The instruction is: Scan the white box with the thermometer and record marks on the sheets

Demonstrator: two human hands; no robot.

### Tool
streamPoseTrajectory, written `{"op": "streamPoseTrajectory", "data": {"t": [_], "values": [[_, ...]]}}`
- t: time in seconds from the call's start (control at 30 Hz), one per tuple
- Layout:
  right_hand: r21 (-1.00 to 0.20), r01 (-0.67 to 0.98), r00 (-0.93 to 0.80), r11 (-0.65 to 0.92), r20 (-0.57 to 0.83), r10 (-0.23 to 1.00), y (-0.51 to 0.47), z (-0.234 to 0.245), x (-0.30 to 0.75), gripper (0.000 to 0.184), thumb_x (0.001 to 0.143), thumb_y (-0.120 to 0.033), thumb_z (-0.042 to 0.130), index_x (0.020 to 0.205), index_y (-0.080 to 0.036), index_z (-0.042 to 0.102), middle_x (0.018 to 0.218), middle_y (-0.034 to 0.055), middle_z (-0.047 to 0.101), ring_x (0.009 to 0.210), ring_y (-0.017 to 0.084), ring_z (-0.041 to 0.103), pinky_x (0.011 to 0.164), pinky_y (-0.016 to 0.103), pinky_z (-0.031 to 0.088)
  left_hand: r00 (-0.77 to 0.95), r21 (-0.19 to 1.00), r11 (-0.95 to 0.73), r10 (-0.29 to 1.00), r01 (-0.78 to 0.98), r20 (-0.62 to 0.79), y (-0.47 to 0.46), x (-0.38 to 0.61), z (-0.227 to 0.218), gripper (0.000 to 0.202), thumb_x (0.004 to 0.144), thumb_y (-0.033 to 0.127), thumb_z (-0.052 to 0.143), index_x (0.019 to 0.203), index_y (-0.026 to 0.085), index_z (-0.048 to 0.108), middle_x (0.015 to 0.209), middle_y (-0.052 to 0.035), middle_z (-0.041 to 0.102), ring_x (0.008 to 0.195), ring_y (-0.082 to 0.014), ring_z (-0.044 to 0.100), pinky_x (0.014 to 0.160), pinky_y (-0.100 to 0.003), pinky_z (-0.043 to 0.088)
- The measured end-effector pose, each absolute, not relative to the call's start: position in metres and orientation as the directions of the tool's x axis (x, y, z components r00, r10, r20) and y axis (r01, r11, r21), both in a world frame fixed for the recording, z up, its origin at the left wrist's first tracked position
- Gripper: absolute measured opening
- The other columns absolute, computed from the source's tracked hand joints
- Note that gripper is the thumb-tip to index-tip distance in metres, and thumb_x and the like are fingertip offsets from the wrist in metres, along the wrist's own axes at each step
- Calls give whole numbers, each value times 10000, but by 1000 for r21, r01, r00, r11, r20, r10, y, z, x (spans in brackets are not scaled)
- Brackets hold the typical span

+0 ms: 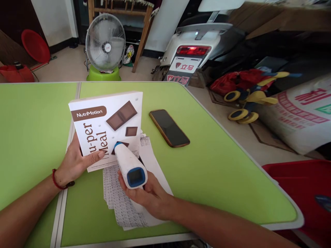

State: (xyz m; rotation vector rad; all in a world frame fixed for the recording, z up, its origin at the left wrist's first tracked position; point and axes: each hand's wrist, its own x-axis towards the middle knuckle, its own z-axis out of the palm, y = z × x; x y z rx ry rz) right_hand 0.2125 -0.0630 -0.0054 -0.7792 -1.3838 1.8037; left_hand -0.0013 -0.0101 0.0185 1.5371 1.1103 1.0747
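Our left hand (74, 163) grips the lower left edge of a white NutriMotion box (113, 120), with the thumb across its front, and a red bead bracelet (54, 179) sits on that wrist. Our right hand (150, 196) is closed around a white-and-blue handheld device (128, 165). The hands are apart but near each other, each clamped on its own thing.

The device's long axis runs from a blue-rimmed dark window at the lower right, nearest us, up and left to a blue tip aimed at the box's front. We cannot tell whether the tip touches the box. The box is held tilted above densely printed paper sheets (124, 203), which lie beneath both hands.

Just right of the box, a smartphone (169, 128) in a brown case lies face up on the green folding table (227, 172). Green tabletop extends from the phone to the table's white right edge, and a metal seam (60, 210) crosses the table left of our hands. Beyond the far edge stand an electric fan (105, 43) and a scooter's rear end (192, 51).
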Motion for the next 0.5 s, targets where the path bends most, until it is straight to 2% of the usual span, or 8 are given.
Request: {"op": "streamPoseTrajectory", "data": {"t": [0.2, 0.37, 0.5], "values": [[-984, -110, -532, -143, -63, 844, -64, -12, 215, 354, 809, -549, 625, 806, -222, 490, 684, -16, 437, 601, 119, 395, 524, 253, 408, 214, 979, -145, 970, 143, 112, -10, -1, 18, 670, 757, 396, 780, 1283, 159, 439, 1233, -161, 639, 1116, -344, 631, 897, -498, 563], [-984, -120, -533, -130, -47, 845, -62, -11, 215, 344, 810, -532, 637, 814, -219, 493, 702, -12, 445, 617, 120, 399, 542, 254, 414, 228, 982, -137, 968, 132, 104, -10, -1, 18, 677, 766, 389, 775, 1294, 156, 421, 1314, -176, 591, 1125, -338, 627, 922, -503, 551], [-986, -123, -553, -115, -29, 833, -62, -9, 214, 342, 829, -537, 614, 814, -212, 506, 682, -18, 439, 596, 113, 389, 519, 248, 406, 229, 981, -146, 967, 128, 113, -9, -1, 18, 666, 761, 389, 779, 1282, 159, 432, 1280, -168, 613, 1122, -335, 628, 912, -496, 557]]}}
